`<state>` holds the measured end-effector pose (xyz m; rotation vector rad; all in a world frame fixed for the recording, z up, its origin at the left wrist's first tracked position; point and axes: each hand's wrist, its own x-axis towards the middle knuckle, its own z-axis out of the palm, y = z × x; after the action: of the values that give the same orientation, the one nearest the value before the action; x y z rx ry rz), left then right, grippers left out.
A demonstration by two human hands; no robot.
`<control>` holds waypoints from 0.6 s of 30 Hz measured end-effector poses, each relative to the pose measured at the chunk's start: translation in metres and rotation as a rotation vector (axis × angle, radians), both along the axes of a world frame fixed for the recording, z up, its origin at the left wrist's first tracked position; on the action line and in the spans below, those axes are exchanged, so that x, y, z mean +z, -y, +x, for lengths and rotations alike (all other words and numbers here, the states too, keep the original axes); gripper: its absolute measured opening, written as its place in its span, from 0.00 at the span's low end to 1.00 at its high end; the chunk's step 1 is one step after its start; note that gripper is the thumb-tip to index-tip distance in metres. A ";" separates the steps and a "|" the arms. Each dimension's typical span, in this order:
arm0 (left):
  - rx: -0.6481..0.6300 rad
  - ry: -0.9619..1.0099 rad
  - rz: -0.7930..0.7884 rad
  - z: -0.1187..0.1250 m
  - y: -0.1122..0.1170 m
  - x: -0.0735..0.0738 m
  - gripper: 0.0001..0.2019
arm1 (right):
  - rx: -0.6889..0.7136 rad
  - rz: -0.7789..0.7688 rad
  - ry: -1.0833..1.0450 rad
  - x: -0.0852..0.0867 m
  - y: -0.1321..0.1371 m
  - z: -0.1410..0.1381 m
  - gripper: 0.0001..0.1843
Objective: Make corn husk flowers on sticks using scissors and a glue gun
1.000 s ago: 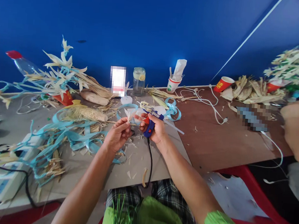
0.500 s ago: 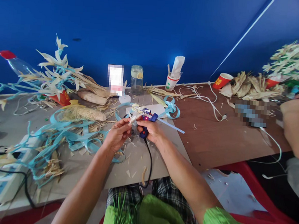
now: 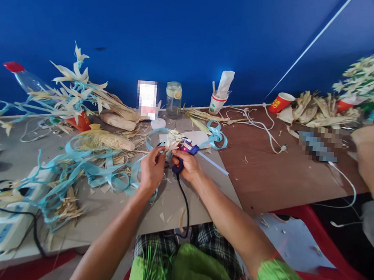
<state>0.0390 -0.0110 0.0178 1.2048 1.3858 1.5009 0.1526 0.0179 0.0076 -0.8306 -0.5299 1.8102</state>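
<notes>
My left hand pinches a small pale corn-husk flower and holds it up over the grey table. My right hand is wrapped round a blue glue gun, whose nozzle points left and touches the flower. The gun's black cord runs down off the table's front edge toward my lap. The two hands are close together, almost touching.
Light-blue ribbon and husk scraps lie left of my hands. A branch of husk flowers, a glass jar and a paper cup stand behind. White cables cross the brown table. Another person's hand works at far right.
My hands have drawn closer together and moved slightly away from me. The glue gun has tilted so its nozzle meets the husk flower, which my left hand has raised.
</notes>
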 end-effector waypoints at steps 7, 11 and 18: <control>-0.071 -0.047 -0.005 0.001 0.002 -0.003 0.13 | -0.125 0.004 -0.022 0.000 0.001 -0.004 0.16; -0.151 -0.085 0.017 0.003 0.001 -0.002 0.13 | -0.176 -0.051 0.028 0.001 -0.002 0.001 0.15; -0.132 0.195 -0.113 -0.010 -0.004 0.003 0.13 | -0.137 0.014 0.087 0.008 0.000 0.006 0.14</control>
<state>0.0295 -0.0067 0.0209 1.0308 1.2206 1.3897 0.1584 0.0183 0.0152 -0.9167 -0.5276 1.6493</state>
